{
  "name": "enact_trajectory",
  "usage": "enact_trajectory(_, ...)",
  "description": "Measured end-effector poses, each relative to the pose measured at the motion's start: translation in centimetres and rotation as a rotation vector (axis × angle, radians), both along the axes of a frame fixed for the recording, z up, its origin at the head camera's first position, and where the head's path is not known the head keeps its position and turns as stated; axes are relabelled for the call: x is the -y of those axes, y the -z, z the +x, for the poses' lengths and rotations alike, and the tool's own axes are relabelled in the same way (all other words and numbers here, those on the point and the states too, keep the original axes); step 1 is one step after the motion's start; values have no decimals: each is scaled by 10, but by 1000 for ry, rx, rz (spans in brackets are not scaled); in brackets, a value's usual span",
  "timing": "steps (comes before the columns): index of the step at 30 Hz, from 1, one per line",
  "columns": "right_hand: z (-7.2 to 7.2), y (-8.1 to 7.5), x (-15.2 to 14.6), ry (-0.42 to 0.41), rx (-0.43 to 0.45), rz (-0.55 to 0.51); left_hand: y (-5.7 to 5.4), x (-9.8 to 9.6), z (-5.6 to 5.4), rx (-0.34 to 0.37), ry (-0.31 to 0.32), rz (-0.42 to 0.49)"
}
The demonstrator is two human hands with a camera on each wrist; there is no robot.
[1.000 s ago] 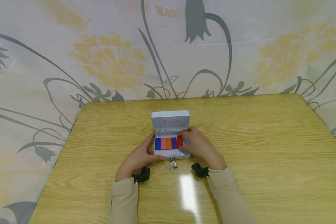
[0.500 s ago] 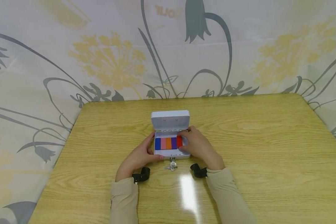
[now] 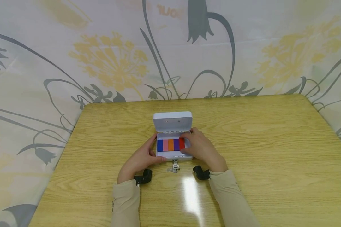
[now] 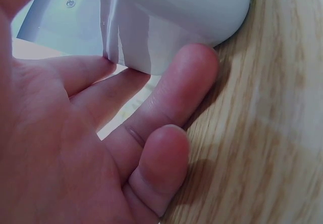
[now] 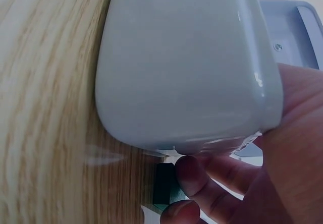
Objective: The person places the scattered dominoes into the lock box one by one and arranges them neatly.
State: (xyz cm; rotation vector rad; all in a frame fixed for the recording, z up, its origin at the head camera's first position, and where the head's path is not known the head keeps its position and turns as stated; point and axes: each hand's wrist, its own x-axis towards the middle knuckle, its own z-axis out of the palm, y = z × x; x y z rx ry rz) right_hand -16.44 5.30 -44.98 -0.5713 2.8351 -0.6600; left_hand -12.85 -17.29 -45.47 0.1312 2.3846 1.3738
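A white metal box (image 3: 170, 154) stands on the wooden table, its lid (image 3: 172, 122) raised at the back. Inside, a row of coloured blocks runs left to right: blue (image 3: 160, 145), pink (image 3: 165, 145), orange (image 3: 171, 145), purple (image 3: 176, 145) and red (image 3: 182, 143). My left hand (image 3: 140, 157) grips the box's left end, thumb along the front edge; its fingers touch the wall in the left wrist view. Reaching in from the right, my right hand (image 3: 203, 146) pinches the red block between thumb and index finger. Its other fingers curl behind the box, beside a dark green block (image 5: 164, 183).
A small metal lock with a key (image 3: 175, 166) hangs at the box's front. Black wrist mounts sit at both wrists, left (image 3: 144, 177) and right (image 3: 201, 172). The table (image 3: 272, 142) ends at a floral-printed cloth (image 3: 170, 47) behind.
The red block has shifted slightly left in my right hand, closing the thin gap to the purple block. My left hand has kept its hold on the box.
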Motion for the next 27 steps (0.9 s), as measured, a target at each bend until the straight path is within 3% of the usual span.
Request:
enact_trajectory(9, -2, -2, -3, -21, 21, -45, -1, 1, 1, -5, -7, -22)
enact_trajectory(23, -1, -17, -23, 19, 122, -156, 0, -1, 0, -2, -7, -14)
enact_trajectory(27, -3, -17, -27, 17, 103, -159, 0, -1, 0, -3, -7, -17)
